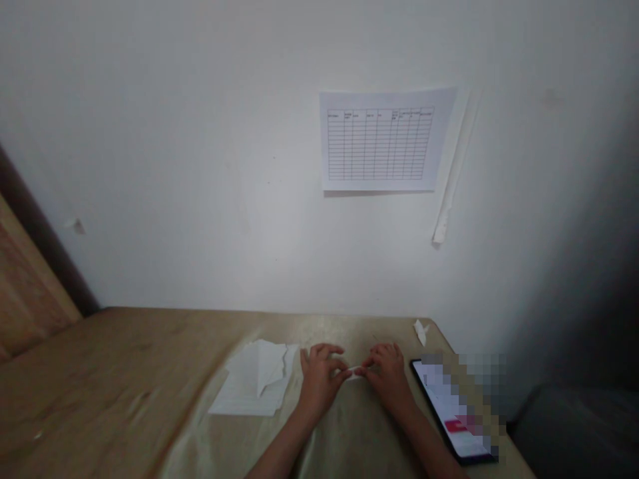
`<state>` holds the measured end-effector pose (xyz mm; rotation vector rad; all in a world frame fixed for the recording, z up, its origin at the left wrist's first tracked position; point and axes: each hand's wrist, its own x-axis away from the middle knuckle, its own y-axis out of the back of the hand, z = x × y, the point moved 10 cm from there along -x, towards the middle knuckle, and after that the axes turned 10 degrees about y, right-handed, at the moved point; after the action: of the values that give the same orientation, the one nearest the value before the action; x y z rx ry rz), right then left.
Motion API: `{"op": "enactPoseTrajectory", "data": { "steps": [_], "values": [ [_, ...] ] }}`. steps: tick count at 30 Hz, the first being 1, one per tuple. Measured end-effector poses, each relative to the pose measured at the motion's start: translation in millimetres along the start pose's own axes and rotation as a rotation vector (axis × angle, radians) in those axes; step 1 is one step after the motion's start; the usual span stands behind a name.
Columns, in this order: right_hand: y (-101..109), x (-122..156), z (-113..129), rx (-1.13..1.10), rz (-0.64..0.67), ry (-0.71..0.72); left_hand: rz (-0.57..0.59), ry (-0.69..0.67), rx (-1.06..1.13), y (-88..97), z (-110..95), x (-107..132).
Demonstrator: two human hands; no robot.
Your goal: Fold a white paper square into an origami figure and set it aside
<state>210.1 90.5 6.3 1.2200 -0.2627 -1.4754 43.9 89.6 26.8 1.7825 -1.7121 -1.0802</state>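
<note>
Both my hands rest on the tan table (124, 372) near its far edge. My left hand (319, 376) and my right hand (387, 372) pinch a small white piece of paper (355, 372) between their fingertips, one at each end. The fingers of both hands are curled and pressed together on it. A stack of white paper sheets (257, 386), with a folded piece on top, lies just left of my left hand.
A phone (452, 412) with a lit screen lies right of my right hand near the table's right edge. A small white paper scrap (421, 330) sits at the far right corner. A printed table sheet (382, 141) hangs on the white wall.
</note>
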Motion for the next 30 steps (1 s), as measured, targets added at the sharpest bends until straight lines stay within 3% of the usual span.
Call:
{"op": "enactPoseTrajectory", "data": {
  "steps": [9,16,30],
  "values": [
    [-1.4,-1.1,0.4,-0.011,0.100,-0.043,-0.037,0.018,-0.011,5.5,0.6,-0.2],
    [10.8,-2.6,-3.0,0.040,0.044,-0.033,-0.035,0.034,0.004,3.6,3.8,-1.9],
    [10.0,-4.0,-12.2,0.013,0.028,-0.010,-0.018,0.050,0.011,4.3,2.8,-3.1]
  ]
}}
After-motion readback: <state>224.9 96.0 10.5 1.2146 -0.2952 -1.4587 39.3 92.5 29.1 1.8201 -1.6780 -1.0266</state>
